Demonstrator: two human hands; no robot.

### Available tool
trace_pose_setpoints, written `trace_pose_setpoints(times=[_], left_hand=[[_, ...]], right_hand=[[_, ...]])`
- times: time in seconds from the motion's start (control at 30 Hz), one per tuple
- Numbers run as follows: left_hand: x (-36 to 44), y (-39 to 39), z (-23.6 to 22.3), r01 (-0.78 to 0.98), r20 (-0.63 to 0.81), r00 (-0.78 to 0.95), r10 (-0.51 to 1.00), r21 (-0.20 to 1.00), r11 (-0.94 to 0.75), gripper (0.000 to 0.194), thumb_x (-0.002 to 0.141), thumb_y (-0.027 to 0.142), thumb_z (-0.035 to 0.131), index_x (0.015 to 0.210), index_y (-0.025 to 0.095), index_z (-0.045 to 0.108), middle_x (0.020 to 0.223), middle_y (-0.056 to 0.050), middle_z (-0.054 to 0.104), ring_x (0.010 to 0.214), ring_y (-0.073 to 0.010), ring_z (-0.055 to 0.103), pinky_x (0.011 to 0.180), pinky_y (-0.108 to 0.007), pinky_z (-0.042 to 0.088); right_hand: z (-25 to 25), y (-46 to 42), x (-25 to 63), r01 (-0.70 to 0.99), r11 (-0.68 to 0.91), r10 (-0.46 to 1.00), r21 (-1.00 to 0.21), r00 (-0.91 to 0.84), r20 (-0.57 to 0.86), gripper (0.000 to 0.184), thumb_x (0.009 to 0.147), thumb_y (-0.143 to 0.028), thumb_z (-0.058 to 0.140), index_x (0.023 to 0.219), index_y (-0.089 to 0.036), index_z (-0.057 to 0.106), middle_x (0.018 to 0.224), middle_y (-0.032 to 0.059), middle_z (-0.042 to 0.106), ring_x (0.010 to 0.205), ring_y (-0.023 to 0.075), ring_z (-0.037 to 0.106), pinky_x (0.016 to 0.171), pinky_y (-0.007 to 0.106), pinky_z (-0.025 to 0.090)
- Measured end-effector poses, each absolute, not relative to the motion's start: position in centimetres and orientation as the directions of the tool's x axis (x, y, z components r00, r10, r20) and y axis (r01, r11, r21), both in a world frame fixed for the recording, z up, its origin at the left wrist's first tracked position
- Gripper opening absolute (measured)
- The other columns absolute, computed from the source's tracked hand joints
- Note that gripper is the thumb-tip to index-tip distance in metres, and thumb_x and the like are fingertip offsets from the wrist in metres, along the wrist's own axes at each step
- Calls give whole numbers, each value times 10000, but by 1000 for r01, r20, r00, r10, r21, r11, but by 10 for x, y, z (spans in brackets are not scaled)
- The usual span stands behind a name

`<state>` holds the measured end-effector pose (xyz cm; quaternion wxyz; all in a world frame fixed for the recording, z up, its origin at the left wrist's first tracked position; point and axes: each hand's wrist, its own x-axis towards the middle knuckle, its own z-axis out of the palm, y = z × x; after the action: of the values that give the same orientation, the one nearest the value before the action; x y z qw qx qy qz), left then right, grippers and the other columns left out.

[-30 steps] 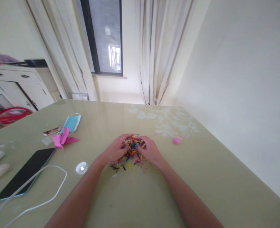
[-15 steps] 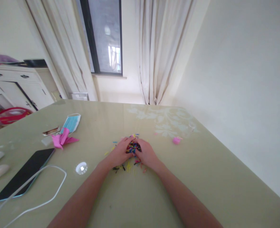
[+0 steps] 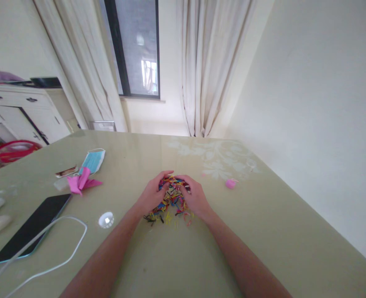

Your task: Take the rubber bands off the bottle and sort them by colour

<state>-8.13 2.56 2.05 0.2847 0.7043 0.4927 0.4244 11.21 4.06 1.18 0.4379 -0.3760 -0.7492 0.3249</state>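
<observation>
Pile of small multicoloured bands (image 3: 172, 201) on the tabletop (image 3: 176, 260), between two cupped hands.
Left hand (image 3: 152, 193) and right hand (image 3: 197, 198) curve their fingers around it; whether they grip any bands, I cannot tell. Leftward lies a blue face mask (image 3: 93, 160).

Mixed red, yellow, blue and black on small pieces (image 3: 179, 203); pale olive on counter (image 3: 170, 265), with white floral pattern (image 3: 216, 159) far right; blue, white-edged on mask (image 3: 94, 159), left.

Arms (image 3: 110, 248) extended, fingers (image 3: 189, 180) curved inward
</observation>
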Motion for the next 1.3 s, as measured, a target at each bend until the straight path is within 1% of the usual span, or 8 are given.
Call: trace_pose_setpoints(times=[0.17,0.4,0.6,0.67,0.8,0.9,1.03,1.3], left_hand=[[-89,26,21,386,278,290,916,842,-378,397,960,302,543,1342,219,614,1330,-76,704,1214,-237,656,1064,-401,521],[-99,25,27,661,237,321,917,637,-396,391,915,313,615,1294,255,690,1290,-47,740,1188,-269,652,1096,-413,449],[-106,23,11,768,181,370,911,493,-410,718,733,460,825,1399,294,615,1435,-79,639,1294,-350,552,1142,-510,371],[-102,23,6,767,172,366,915,501,-401,754,693,411,856,1394,273,613,1406,-105,634,1284,-358,541,1125,-517,395],[-85,26,-1,681,205,371,906,603,-416,491,812,219,720,1297,238,647,1240,-101,667,1175,-287,608,1050,-444,487],[-74,30,-4,646,267,336,903,633,-427,469,831,167,692,1293,225,636,1262,-110,665,1204,-283,606,1086,-456,473],[-68,32,-6,605,347,303,887,649,-461,523,821,79,642,1323,220,606,1305,-106,662,1237,-267,594,1121,-470,452],[-70,29,5,530,433,235,870,694,-488,431,855,62,559,1250,211,646,1204,-85,704,1133,-231,654,1046,-412,514]], right_hand=[[10,42,118,364,531,834,-765,-385,396,425,919,-89,539,1286,-250,680,1295,69,716,1213,233,655,1078,430,504],[10,42,124,479,548,827,-686,-431,360,485,903,-94,560,1361,-235,635,1328,97,681,1179,239,660,1072,426,501],[10,37,127,672,530,846,-518,-466,261,509,833,-286,764,1323,-198,661,1270,134,669,1210,312,595,1091,466,458],[6,37,124,681,525,847,-510,-479,232,525,830,-305,783,1331,-209,657,1235,128,670,1184,309,597,1071,456,467],[-6,43,114,651,516,848,-557,-479,225,406,877,-110,650,1271,-203,681,1162,109,673,1096,248,637,1004,383,497],[-12,48,108,608,516,851,-604,-447,277,343,847,-29,589,1123,-191,714,1082,91,700,1034,232,651,963,373,503],[-11,49,107,428,509,849,-747,-392,354,248,852,-48,570,994,-194,712,955,44,726,909,205,668,897,359,525],[-4,45,107,201,529,836,-825,-293,465,288,893,-106,577,1102,-235,726,1103,59,673,1024,188,678,896,328,586]])
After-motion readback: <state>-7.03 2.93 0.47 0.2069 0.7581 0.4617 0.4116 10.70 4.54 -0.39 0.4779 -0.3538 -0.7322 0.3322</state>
